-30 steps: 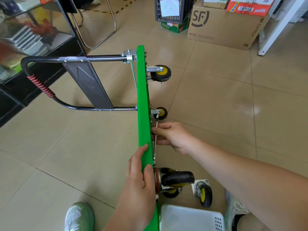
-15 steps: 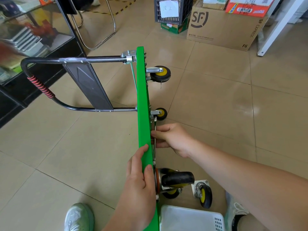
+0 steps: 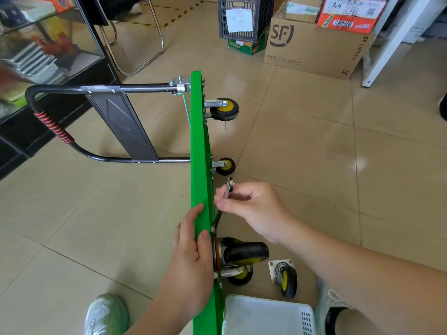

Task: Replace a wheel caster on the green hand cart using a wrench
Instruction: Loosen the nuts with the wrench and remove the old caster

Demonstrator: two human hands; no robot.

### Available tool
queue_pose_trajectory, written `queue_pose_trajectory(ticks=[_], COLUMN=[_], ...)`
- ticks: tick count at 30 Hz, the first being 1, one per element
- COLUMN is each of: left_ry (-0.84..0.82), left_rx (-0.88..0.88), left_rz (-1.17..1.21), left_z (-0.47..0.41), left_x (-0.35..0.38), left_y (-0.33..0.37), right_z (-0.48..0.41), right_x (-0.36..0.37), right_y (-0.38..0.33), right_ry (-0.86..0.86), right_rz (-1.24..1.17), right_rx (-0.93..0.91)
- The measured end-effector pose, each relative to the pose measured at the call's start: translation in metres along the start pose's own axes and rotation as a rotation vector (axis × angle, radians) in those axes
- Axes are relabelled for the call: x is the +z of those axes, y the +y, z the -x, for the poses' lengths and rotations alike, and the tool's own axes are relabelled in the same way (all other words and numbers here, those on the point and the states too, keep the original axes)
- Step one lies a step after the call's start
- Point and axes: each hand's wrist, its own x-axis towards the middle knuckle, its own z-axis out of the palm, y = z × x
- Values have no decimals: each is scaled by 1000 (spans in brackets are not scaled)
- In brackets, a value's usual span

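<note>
**Cart on edge, wrench in right hand**

Green hand cart (image 3: 198,146) stands on its side on the tiled floor, wheels facing right, handle out left. Left hand (image 3: 191,257) grips the deck's upper edge, fingers wrapped over it. Right hand (image 3: 256,209) pinches the wrench (image 3: 229,186) in curled fingers, just beside the underside; contact with the deck unclear. Loose caster (image 3: 286,279) lies near the white basket (image 3: 263,315).

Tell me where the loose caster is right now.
In the head view, the loose caster lies on the floor at lower right, just right of the nearest mounted wheel of the green cart, beyond the white basket and beside the right shoe.
</note>
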Motion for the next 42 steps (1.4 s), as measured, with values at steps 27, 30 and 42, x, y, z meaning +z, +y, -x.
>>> queue_pose_trajectory(ticks=[27, 30, 42], left_ry=[28, 22, -16], left_rx=[36, 32, 18], left_rz=[-30, -18, 4], left_z=[0, 1, 0], left_x=[-1, -1, -2], left_y=[-4, -2, -1], right_z=[-81, -81, -83], right_x=[-3, -4, -7], right_y=[25, 29, 50], right_ry=[-18, -40, -72], right_rz=[-37, -57, -174], right_rx=[216, 230, 331])
